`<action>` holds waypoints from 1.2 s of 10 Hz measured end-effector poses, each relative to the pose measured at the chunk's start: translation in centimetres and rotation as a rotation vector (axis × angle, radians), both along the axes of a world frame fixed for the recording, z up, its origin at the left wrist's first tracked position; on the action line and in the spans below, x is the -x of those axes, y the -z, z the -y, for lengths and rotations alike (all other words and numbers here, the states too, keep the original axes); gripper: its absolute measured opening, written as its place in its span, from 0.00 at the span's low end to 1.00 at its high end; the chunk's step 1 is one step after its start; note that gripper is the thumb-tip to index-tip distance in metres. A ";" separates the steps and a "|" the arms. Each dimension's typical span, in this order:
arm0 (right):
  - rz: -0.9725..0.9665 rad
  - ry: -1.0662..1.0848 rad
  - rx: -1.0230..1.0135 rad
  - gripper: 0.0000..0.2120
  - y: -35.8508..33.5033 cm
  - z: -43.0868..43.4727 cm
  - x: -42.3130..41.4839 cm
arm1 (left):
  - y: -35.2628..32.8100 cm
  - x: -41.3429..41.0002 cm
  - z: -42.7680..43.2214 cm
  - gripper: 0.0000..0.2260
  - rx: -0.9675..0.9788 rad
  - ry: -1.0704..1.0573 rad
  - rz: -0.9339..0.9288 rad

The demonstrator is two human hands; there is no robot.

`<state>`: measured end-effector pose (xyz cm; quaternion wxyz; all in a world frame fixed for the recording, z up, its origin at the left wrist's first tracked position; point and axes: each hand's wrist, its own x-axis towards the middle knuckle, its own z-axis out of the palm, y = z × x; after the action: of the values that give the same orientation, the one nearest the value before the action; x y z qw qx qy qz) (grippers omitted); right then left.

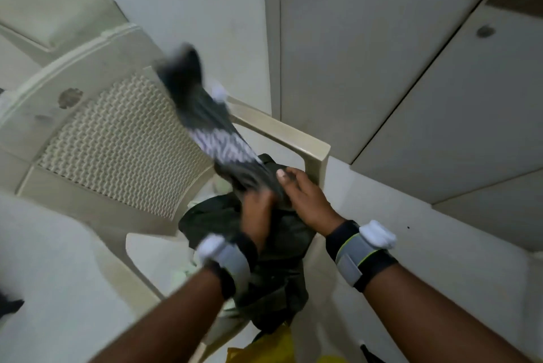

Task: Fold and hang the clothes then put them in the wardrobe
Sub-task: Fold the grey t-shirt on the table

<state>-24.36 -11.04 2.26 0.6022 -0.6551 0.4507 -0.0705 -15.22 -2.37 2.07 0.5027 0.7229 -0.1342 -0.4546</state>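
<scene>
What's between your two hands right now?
In the head view, the bunched end of the gray patterned garment fills that gap; the left hand and right hand both grip it.

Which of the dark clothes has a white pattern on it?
The grey garment gripped by the left hand and right hand; the dark green garment on the chair is plain.

Chair (117, 139) left of wardrobe doors (382, 69), clothes pile (273, 268) on its seat, garment (211, 127) above pile
</scene>
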 end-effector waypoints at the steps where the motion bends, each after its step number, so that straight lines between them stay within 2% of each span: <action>1: -0.266 -0.239 -0.098 0.11 -0.1 0.8 1.5 | 0.8 8.6 -4.2 0.12 -0.123 0.283 -0.349; 2: -0.436 -0.422 -0.150 0.08 1.1 0.1 4.6 | 3.4 10.1 -5.3 0.22 -0.194 0.129 -0.648; 3: -0.379 -0.323 -0.137 0.08 1.7 -1.2 6.9 | 4.5 9.1 -4.2 0.26 -0.173 -0.047 -0.818; 4: -0.334 -0.210 -0.095 0.14 1.4 -1.9 8.4 | 4.3 7.6 -2.3 0.26 -0.082 -0.149 -0.869; 5: -0.322 -0.155 -0.054 0.36 0.2 -1.8 10.3 | 3.4 7.7 0.9 0.23 -0.047 -0.221 -0.863; 6: -0.326 -0.087 0.080 0.28 -1.1 -1.6 12.7 | 1.2 8.6 3.3 0.21 -0.025 -0.198 -0.851; 7: -0.237 0.042 0.123 0.16 -2.7 -1.7 15.3 | -0.3 9.7 5.0 0.25 -0.033 -0.152 -0.869; 8: -0.130 0.229 0.048 0.19 -4.1 -2.1 18.2 | -1.6 11.6 6.5 0.26 -0.007 -0.066 -0.846; 9: -0.062 0.398 -0.007 0.23 -4.6 -2.3 21.6 | -2.7 14.5 7.9 0.26 0.015 0.110 -0.747; 10: 0.007 0.624 0.076 0.23 -5.5 -3.3 25.7 | -3.7 18.4 8.9 0.27 0.069 0.298 -0.625; 12: 0.235 1.219 0.216 0.13 -11.1 -8.5 37.5 | -8.3 28.7 9.7 0.29 0.169 0.763 -0.561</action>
<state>-61.82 -2.57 13.31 0.4298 -0.3256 0.6641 -0.5179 -43.92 -12.09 10.41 0.3737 0.4282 -0.2855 -0.7716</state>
